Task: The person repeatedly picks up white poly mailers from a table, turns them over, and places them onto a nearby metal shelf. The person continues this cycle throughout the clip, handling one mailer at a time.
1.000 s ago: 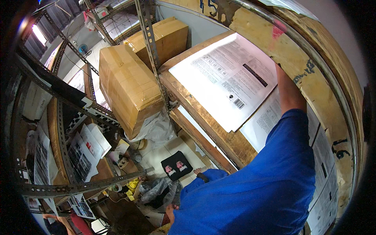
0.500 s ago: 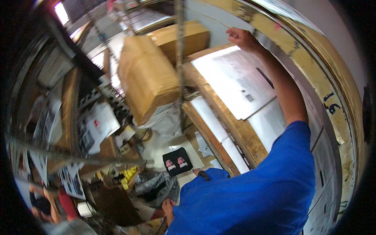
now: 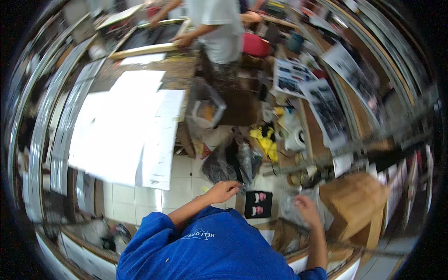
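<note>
My left hand [image 3: 223,191] is held in front of my blue shirt, its fingers loosely bent and apart, with nothing seen in them. It is nearest to a crumpled clear plastic bag with dark stuff [image 3: 228,161] on the tiled floor. To the right, my right hand [image 3: 306,209] is raised with its fingers smeared by motion; no held thing can be made out. Between and beyond the hands lies a folded black cloth with two pink figures [image 3: 258,204]. Pale plastic [image 3: 289,205] lies beside the right hand.
Large white sheets [image 3: 116,130] cover a wooden table at left. Behind it a person [image 3: 217,28] in a white shirt handles a wooden frame [image 3: 144,50]. A shelf with printed sheets [image 3: 326,107] and a brown cardboard box [image 3: 352,200] stand at right.
My view has turned left, away from the flat frames, toward the table with white sheets. My right hand, stretched over the frames earlier, has come down near my body.
</note>
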A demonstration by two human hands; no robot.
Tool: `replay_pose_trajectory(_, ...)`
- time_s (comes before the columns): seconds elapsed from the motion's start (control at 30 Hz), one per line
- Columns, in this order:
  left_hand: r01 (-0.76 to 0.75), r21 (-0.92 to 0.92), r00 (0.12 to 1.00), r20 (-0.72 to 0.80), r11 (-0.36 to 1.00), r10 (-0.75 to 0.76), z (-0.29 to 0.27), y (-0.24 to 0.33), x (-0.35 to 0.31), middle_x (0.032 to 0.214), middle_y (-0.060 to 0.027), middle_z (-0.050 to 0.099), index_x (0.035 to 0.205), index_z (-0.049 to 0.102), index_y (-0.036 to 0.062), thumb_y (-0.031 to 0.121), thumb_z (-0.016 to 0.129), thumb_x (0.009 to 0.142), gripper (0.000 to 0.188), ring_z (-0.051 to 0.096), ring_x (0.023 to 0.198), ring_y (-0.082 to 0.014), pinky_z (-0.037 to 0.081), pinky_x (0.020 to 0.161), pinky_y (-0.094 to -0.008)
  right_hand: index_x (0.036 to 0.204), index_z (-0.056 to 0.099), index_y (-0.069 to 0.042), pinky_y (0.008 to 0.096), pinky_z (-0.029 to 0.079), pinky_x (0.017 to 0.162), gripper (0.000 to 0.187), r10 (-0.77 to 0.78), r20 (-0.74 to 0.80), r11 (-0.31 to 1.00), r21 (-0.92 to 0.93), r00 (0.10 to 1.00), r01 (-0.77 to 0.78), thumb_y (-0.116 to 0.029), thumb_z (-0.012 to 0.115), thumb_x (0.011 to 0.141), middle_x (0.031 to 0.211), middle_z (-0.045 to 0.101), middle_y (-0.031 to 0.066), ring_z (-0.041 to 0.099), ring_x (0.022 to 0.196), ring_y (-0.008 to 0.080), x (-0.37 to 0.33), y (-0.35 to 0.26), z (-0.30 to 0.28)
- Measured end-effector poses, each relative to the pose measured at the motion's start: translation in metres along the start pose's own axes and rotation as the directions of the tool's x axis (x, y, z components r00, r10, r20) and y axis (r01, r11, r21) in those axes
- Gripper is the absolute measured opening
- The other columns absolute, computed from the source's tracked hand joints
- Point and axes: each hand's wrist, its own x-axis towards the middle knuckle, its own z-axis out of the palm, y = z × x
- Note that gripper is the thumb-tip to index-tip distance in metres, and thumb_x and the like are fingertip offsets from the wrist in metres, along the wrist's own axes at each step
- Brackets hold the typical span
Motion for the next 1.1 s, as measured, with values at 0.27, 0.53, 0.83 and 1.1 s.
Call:
replay_pose_trajectory(0.27,0.149,-0.055,0.867,-0.474,0.987,-0.157,-0.103,-0.008,-0.089,0.097,-0.0190,0.065,0.113,0.061,0.0012,0.021,0.055,0.092,0.030,0.063,0.085,-0.0300,0.050,0.075,-0.0377,0.112,0.059,-0.001,0.0354,0.053,0.079,0.029,0.057,0.404,0.975,0.173,0.913,-0.137,-0.020,0.062,0.091,0.102,0.065,0.0115,0.066,0.089,0.0229,0.048,0.121,0.279)
replay_pose_trajectory(0.53,0.253,0.335,0.613,-0.781,0.908,0.118,-0.179,-0.026,-0.127,0.102,-0.0164,0.061,0.107,0.062,0.0002,0.016,0.060,0.087,0.026,0.058,0.096,-0.0340,0.047,0.082,-0.0391,0.103,0.061,0.001,0.0304,0.051,0.067,0.020,0.242,0.300,0.968,-0.134,0.922,-0.211,-0.014,0.060,0.089,0.088,0.064,0.0103,0.063,0.075,0.0176,0.053,0.072,0.267)
replay_pose_trajectory(0.83,0.288,0.289,0.585,-0.808,0.913,0.071,-0.189,-0.077,-0.093,0.094,-0.0152,0.060,0.098,0.064,0.0017,0.011,0.062,0.081,0.020,0.058,0.089,-0.0330,0.047,0.079,-0.0418,0.084,0.064,-0.009,0.0322,0.047,0.049,0.013,0.177,0.251,0.940,0.243,0.952,-0.239,-0.021,0.065,0.086,0.070,0.061,0.0035,0.056,0.054,0.0159,0.054,0.174,0.208)
replay_pose_trajectory(1.1,0.342,0.362,0.488,-0.857,0.867,0.166,-0.179,-0.084,-0.082,0.089,-0.0105,0.058,0.089,0.063,0.0054,0.007,0.064,0.075,0.014,0.057,0.086,-0.0299,0.046,0.075,-0.0406,0.089,0.065,-0.006,0.0370,0.051,0.053,0.018,0.372,0.189,0.928,-0.053,0.909,-0.368,-0.023,0.065,0.084,0.073,0.062,0.0079,0.060,0.061,0.0201,0.030,0.137,0.251)
